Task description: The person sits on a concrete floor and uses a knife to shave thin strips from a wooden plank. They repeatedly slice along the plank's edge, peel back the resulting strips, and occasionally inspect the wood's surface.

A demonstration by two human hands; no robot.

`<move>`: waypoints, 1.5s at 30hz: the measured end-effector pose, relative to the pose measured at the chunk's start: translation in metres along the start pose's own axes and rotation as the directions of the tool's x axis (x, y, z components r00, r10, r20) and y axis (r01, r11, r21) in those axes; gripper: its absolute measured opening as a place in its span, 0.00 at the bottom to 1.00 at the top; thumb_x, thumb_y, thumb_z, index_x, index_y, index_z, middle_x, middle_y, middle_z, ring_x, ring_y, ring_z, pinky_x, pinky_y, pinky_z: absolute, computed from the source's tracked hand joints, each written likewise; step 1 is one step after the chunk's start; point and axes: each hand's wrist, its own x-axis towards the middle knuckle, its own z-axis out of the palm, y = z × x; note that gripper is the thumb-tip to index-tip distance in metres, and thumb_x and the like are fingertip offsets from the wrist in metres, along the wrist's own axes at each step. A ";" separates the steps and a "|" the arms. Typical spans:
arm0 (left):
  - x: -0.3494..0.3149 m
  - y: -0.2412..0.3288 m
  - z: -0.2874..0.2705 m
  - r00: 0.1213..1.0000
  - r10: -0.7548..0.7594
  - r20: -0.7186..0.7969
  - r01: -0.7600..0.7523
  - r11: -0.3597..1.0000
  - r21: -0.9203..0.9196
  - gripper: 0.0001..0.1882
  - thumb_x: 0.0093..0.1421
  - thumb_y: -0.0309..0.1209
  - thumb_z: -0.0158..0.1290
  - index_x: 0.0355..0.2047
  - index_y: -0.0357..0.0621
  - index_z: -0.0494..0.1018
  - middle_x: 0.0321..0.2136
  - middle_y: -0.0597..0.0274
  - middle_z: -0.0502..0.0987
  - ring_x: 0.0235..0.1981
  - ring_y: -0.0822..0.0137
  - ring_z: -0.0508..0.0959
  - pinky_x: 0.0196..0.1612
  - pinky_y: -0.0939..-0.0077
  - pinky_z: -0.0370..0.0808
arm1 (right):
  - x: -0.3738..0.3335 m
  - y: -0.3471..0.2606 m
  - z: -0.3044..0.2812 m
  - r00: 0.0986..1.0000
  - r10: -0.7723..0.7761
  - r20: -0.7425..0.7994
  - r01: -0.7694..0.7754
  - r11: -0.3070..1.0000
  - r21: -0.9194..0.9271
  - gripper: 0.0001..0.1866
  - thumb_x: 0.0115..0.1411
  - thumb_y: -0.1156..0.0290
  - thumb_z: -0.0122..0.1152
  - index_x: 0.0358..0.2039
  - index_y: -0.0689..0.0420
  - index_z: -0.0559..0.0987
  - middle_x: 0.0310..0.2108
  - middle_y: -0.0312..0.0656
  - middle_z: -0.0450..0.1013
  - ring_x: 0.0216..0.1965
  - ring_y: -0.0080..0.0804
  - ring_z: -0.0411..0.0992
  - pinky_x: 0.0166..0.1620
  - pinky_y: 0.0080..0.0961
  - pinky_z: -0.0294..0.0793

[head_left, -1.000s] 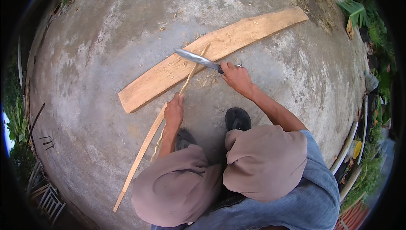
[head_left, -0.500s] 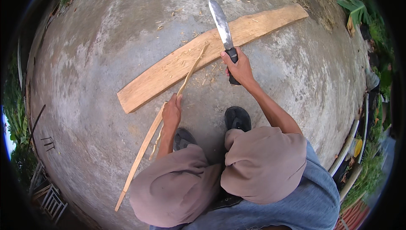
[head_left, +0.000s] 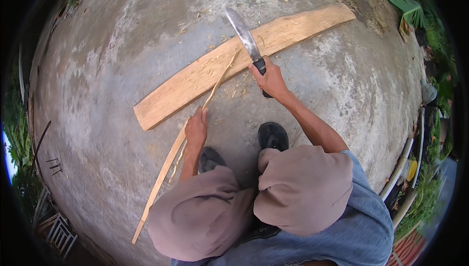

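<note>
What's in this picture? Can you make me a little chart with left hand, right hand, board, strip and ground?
Left hand: closed around a thin, crooked stick
Right hand: grips a knife by its black handle
Board: long, pale wood, lying flat, with shavings on top
Strip: long, narrow wood, one end beside the left hand; can't tell if it's held
Ground: grey and stained, with more shavings
</note>
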 end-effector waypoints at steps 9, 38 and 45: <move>0.003 -0.004 0.002 0.999 0.033 -0.010 -0.034 0.999 -0.024 0.21 0.75 0.47 0.47 0.53 0.42 0.76 0.35 0.33 0.81 0.41 0.31 0.80 0.42 0.39 0.75 | 0.002 -0.023 -0.007 0.990 0.132 -0.050 -0.114 0.957 0.266 0.21 0.68 0.55 0.65 0.36 0.63 0.74 0.19 0.39 0.72 0.15 0.27 0.72 0.20 0.30 0.71; 0.001 -0.005 0.000 1.000 0.029 -0.010 -0.029 1.000 0.001 0.19 0.75 0.44 0.48 0.52 0.42 0.76 0.35 0.34 0.81 0.40 0.32 0.80 0.41 0.39 0.75 | -0.002 -0.016 -0.001 0.902 0.264 0.342 -0.236 0.964 -0.123 0.20 0.66 0.56 0.67 0.37 0.63 0.74 0.19 0.41 0.73 0.17 0.29 0.74 0.22 0.32 0.72; -0.001 -0.003 0.000 0.998 0.039 -0.039 -0.039 0.999 0.002 0.21 0.74 0.45 0.49 0.53 0.41 0.77 0.35 0.34 0.81 0.39 0.31 0.80 0.41 0.39 0.75 | -0.007 -0.020 0.005 0.992 0.118 -0.054 -0.112 0.989 0.096 0.21 0.66 0.55 0.64 0.37 0.64 0.75 0.22 0.51 0.76 0.20 0.48 0.76 0.29 0.43 0.74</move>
